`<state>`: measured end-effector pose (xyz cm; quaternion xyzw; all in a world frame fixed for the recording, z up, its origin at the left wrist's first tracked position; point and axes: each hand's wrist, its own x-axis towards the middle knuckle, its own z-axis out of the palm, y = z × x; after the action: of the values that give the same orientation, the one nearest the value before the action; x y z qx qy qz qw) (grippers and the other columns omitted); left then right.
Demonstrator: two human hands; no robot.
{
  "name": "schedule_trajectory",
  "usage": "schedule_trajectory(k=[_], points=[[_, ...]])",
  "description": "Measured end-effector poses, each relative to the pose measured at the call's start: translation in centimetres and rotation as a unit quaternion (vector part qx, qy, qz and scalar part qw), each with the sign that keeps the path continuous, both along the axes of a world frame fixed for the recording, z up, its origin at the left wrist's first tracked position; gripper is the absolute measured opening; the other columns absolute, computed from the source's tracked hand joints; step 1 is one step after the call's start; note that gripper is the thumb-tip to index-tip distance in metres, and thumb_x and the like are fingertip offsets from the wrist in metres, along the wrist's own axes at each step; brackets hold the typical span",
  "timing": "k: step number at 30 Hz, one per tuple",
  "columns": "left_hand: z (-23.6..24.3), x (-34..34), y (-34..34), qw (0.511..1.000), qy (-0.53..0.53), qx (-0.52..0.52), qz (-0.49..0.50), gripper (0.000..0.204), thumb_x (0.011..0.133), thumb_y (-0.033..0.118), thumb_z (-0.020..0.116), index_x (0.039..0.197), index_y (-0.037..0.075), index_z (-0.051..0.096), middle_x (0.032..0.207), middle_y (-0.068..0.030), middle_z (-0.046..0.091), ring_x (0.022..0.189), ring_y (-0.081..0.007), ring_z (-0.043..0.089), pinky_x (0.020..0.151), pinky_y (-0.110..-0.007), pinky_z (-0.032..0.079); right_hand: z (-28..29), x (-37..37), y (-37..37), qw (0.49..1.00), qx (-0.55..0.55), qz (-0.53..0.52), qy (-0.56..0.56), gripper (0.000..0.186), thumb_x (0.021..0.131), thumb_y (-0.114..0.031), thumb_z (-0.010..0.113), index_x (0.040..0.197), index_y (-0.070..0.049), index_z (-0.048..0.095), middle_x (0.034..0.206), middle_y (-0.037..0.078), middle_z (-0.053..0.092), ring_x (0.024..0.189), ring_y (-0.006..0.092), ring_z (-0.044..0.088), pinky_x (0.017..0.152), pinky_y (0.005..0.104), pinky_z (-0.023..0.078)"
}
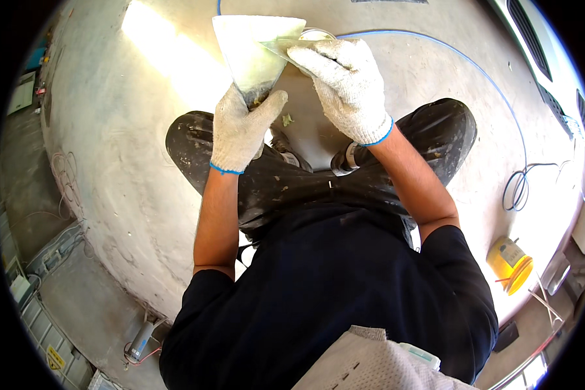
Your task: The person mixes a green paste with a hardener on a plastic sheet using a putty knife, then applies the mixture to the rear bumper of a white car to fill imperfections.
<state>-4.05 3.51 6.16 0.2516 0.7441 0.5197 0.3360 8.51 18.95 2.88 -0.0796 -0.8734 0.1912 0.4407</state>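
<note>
My left hand (pixel 240 130), in a white knit glove, grips the narrow lower end of a wide pale trapezoid trowel blade (pixel 253 49) held up in front of me. My right hand (pixel 348 84), also gloved, holds a second flat blade (pixel 286 47) laid across the first one's face. Greenish putty clings near the blade's narrow end, and a small blob (pixel 287 119) hangs or falls just below it. I am crouched, with dark, stained trousers and both knees spread.
Bare grey concrete floor (pixel 123 169) lies all around, with a sunlit patch at the top left. A blue cable (pixel 500 97) curves across the floor to a coil at the right. A yellow bucket (pixel 510 263) stands at the right. A railing and ledge run along the left.
</note>
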Motion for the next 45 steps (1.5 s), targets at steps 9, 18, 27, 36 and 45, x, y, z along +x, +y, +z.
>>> schedule_trajectory(k=[9, 18, 27, 36, 45], points=[[-0.9, 0.6, 0.0, 1.000, 0.020, 0.006, -0.005, 0.042, 0.088, 0.005, 0.074, 0.127, -0.004, 0.062, 0.099, -0.0088, 0.072, 0.085, -0.0127, 0.066, 0.076, -0.028, 0.055, -1.2, -0.4, -0.8, 0.998, -0.007, 0.053, -0.021, 0.047, 0.073, 0.001, 0.072, 0.116, -0.017, 0.076, 0.111, 0.003, 0.068, 0.101, 0.0283, 0.061, 0.089, 0.0415, 0.051], [-0.5, -10.2, -7.7, 0.976, 0.171, -0.094, 0.092, 0.036, 0.088, 0.006, 0.078, 0.120, -0.005, 0.067, 0.108, -0.0057, 0.071, 0.091, -0.0110, 0.063, 0.081, -0.027, 0.053, 2.0, 5.5, 3.7, 0.793, -0.608, 0.021, 0.001, 0.023, 0.094, -0.006, 0.067, 0.117, 0.000, 0.070, 0.106, 0.004, 0.072, 0.096, 0.0153, 0.067, 0.090, 0.0316, 0.055], [-4.3, -12.7, -14.6, 0.945, 0.126, -0.298, -0.047, 0.021, 0.087, 0.008, 0.077, 0.103, -0.006, 0.072, 0.086, 0.0005, 0.073, 0.074, -0.0038, 0.058, 0.065, -0.024, 0.048, 0.7, 20.0, 9.9, 0.737, -0.602, -0.216, -0.218, 0.041, 0.100, -0.026, 0.055, 0.127, 0.005, 0.060, 0.107, 0.009, 0.067, 0.092, 0.0126, 0.063, 0.086, 0.0260, 0.051], [-3.2, -16.6, -12.4, 0.913, 0.174, -0.308, -0.201, 0.009, 0.079, 0.003, 0.079, 0.078, -0.001, 0.072, 0.059, 0.0026, 0.064, 0.053, -0.0037, 0.050, 0.049, -0.027, 0.042, 0.4, 24.8, 13.3, 0.587, -0.739, -0.182, -0.277, 0.033, 0.089, -0.036, 0.055, 0.099, -0.005, 0.065, 0.084, 0.001, 0.062, 0.069, 0.0095, 0.058, 0.062, 0.0219, 0.045], [-4.0, -20.0, -10.2, 0.891, 0.171, -0.321, -0.272, 0.016, 0.072, 0.007, 0.077, 0.086, 0.001, 0.073, 0.075, -0.0120, 0.074, 0.067, -0.0224, 0.073, 0.062, -0.035, 0.056, 0.3, 22.1, 16.8, 0.478, -0.827, -0.177, -0.235, 0.024, 0.091, -0.023, 0.056, 0.075, -0.006, 0.054, 0.055, 0.006, 0.053, 0.042, 0.0120, 0.050, 0.039, 0.0238, 0.038]])
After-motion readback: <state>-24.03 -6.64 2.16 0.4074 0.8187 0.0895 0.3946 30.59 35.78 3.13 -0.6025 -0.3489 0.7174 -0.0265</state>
